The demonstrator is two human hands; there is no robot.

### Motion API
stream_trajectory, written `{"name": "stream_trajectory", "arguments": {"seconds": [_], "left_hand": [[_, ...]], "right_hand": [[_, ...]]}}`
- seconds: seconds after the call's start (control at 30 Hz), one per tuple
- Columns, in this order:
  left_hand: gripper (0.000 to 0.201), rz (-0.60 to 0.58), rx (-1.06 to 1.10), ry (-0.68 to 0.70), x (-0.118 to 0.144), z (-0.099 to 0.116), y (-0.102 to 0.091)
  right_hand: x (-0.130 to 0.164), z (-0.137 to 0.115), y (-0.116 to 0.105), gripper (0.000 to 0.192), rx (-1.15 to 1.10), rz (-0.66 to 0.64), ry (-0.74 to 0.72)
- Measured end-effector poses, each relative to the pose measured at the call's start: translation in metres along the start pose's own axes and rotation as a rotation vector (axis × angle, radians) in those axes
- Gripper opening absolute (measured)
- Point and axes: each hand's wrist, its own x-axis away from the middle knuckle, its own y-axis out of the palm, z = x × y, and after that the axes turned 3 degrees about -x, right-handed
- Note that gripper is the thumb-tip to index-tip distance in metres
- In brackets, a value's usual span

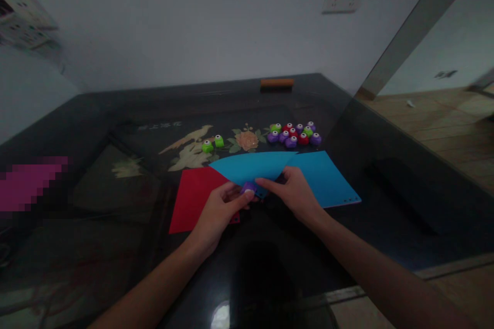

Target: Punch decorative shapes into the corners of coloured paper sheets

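Observation:
My left hand (224, 203) is closed around a small purple one-eyed figure (249, 188), its thumb pressed on the white eye. The figure sits at the near corner of a blue paper sheet (252, 164), which is lifted and curved. My right hand (293, 190) pinches this sheet close to the same corner, where small dark dots show. Under my left hand and forearm lies a red sheet (193, 195), partly covered. A second blue sheet (328, 175) lies flat to the right, with several dark dots along its near right corner.
Several purple, red and green one-eyed figures (292, 133) stand clustered behind the sheets. Two green ones (213, 144) stand further left. A brown cylinder (277, 83) lies at the back of the dark glossy table (216, 103), by the wall. A blurred magenta patch (27, 185) is at left.

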Motion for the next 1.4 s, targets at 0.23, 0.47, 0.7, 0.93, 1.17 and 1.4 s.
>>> {"name": "stream_trajectory", "arguments": {"seconds": [0.23,0.47,0.7,0.93,1.17,1.4], "left_hand": [[0.029,-0.027,0.062,0.007,-0.0003,-0.0024,-0.0013],[0.028,-0.028,0.047,-0.004,0.0007,-0.0005,-0.0013],[0.028,0.007,0.045,-0.005,0.0005,0.0005,-0.0003],[0.028,0.031,-0.005,0.009,0.0014,-0.0006,-0.0008],[0.025,0.041,0.001,0.017,0.0023,-0.0005,-0.0008],[0.026,0.029,0.027,0.029,0.0033,0.0016,0.0000]], "right_hand": [[0.0012,-0.0030,0.0003,0.027,0.023,0.007,0.055],[0.0016,-0.0028,0.0000,0.026,0.022,0.002,0.042],[0.0022,-0.0043,0.0000,0.025,0.024,-0.004,0.032],[0.0014,-0.0042,0.0004,0.025,0.021,-0.004,0.029],[0.0032,-0.0060,0.0014,0.023,0.000,-0.001,0.048],[0.0038,-0.0065,0.0015,0.025,0.033,0.001,0.041]]}}
